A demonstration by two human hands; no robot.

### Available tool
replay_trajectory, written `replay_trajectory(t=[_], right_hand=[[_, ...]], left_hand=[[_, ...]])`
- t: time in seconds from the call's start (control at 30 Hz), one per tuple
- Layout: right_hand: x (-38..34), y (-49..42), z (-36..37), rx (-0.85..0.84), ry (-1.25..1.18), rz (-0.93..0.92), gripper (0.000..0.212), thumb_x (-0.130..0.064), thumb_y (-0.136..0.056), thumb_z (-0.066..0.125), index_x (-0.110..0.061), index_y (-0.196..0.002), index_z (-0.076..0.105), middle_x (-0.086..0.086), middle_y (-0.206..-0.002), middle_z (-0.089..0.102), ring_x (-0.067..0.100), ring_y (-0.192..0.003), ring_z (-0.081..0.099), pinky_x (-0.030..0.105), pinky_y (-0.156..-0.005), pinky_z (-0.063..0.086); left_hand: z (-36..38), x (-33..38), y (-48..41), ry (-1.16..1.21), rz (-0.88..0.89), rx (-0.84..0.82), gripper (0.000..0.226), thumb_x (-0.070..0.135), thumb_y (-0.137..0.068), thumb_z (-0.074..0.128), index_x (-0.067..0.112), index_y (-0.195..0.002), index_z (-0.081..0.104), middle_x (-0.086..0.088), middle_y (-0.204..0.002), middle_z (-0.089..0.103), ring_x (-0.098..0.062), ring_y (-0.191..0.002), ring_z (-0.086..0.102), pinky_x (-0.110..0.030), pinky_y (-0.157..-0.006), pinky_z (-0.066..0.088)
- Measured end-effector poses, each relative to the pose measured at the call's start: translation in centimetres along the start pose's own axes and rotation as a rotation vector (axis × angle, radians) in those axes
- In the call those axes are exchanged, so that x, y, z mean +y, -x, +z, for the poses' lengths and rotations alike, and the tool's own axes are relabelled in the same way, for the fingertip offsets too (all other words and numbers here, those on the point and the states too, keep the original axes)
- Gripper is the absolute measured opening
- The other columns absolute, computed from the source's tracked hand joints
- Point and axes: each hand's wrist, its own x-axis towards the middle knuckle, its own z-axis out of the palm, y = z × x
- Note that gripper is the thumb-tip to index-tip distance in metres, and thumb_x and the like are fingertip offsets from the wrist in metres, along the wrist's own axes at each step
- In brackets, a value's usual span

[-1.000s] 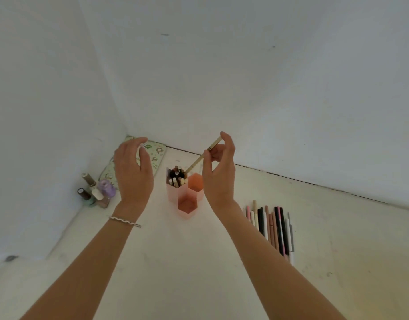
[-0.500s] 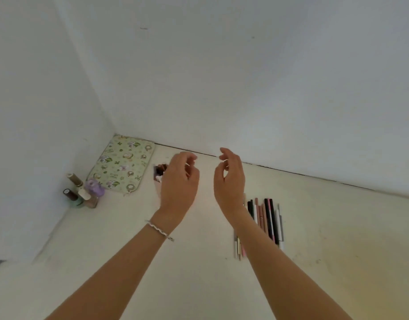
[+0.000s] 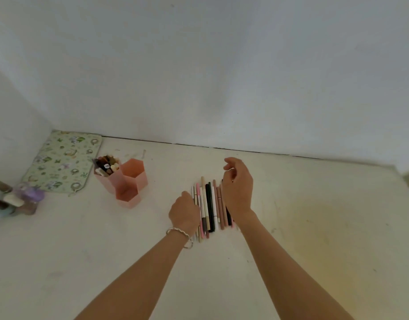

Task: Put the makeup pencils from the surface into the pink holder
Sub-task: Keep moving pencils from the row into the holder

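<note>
A pale cream surface [image 3: 314, 227] meets white walls at the back and left; a row of makeup pencils [image 3: 210, 204] lies side by side near its middle; a pink holder [image 3: 127, 183] of hexagonal cups stands to their left; a flowered mat [image 3: 65, 162] lies flat in the back left corner; small bottles [image 3: 16, 199] cluster at the left edge.

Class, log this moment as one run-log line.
left hand: on makeup pencils | right hand: above | pink plastic hexagonal holder: part-filled
</note>
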Motion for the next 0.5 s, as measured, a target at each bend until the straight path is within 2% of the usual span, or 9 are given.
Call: replay_trajectory(t=[0.13, 0.27, 0.33, 0.4, 0.43, 0.5], right_hand=[[0.8, 0.5, 0.1, -0.031, -0.01, 0.007, 0.034, 0.002, -0.091, 0.044, -0.017, -0.113, 0.063, -0.008, -0.09, 0.061, 0.009, -0.071, 0.057, 0.026, -0.065, 0.051], [1.2, 0.8, 0.8, -0.075, 0.018, 0.005, 0.032, -0.001, -0.093, 0.046, -0.02, -0.114, 0.062, -0.013, -0.089, 0.061, 0.003, -0.071, 0.057, 0.016, -0.065, 0.046], [1.1, 0.8, 1.4, -0.113, 0.06, 0.0, 0.027, -0.006, -0.096, 0.046, -0.02, -0.113, 0.062, -0.014, -0.092, 0.062, 0.001, -0.074, 0.058, 0.013, -0.068, 0.044], [1.0, 0.8, 2.5, -0.211, 0.158, -0.009, 0.024, -0.009, -0.097, 0.046, -0.016, -0.111, 0.065, -0.01, -0.1, 0.064, 0.005, -0.083, 0.059, 0.015, -0.074, 0.043], [1.0, 0.9, 3.3, -0.281, 0.221, -0.005, 0.022, -0.009, -0.096, 0.047, -0.013, -0.108, 0.066, -0.006, -0.101, 0.064, 0.008, -0.087, 0.059, 0.017, -0.076, 0.043], [1.1, 1.5, 4.9, -0.418, 0.375, 0.013, 0.019, -0.006, -0.094, 0.047, -0.006, -0.096, 0.066, 0.003, -0.094, 0.066, 0.018, -0.085, 0.061, 0.025, -0.072, 0.049]], left_hand=[[0.2, 0.3, -0.5, 0.037, -0.042, -0.032, 0.015, 0.01, -0.093, 0.053, 0.007, -0.106, 0.059, -0.008, -0.103, 0.066, -0.025, -0.089, 0.065, -0.031, -0.065, 0.047], [-0.5, 0.1, -1.3, 0.181, -0.085, -0.042, 0.016, 0.014, -0.095, 0.055, 0.006, -0.102, 0.068, -0.008, -0.096, 0.069, -0.024, -0.083, 0.067, -0.032, -0.072, 0.056], [-1.9, -0.1, -1.8, 0.325, -0.059, 0.05, 0.014, 0.016, -0.093, 0.059, 0.009, -0.103, 0.066, -0.005, -0.099, 0.069, -0.019, -0.083, 0.064, -0.028, -0.071, 0.05], [-4.2, -0.1, -2.3, 0.491, -0.001, 0.176, 0.015, 0.014, -0.089, 0.063, 0.014, -0.104, 0.06, 0.0, -0.098, 0.067, -0.013, -0.079, 0.064, -0.016, -0.064, 0.043], [-5.5, -0.1, -2.5, 0.572, 0.033, 0.231, 0.022, 0.012, -0.087, 0.064, 0.016, -0.108, 0.058, 0.001, -0.096, 0.067, -0.009, -0.075, 0.064, -0.011, -0.059, 0.041], [-7.9, 0.0, -2.8, 0.688, 0.124, 0.31, 0.048, 0.009, -0.086, 0.064, 0.018, -0.131, 0.05, 0.005, -0.089, 0.064, -0.008, -0.072, 0.065, -0.01, -0.052, 0.043]])
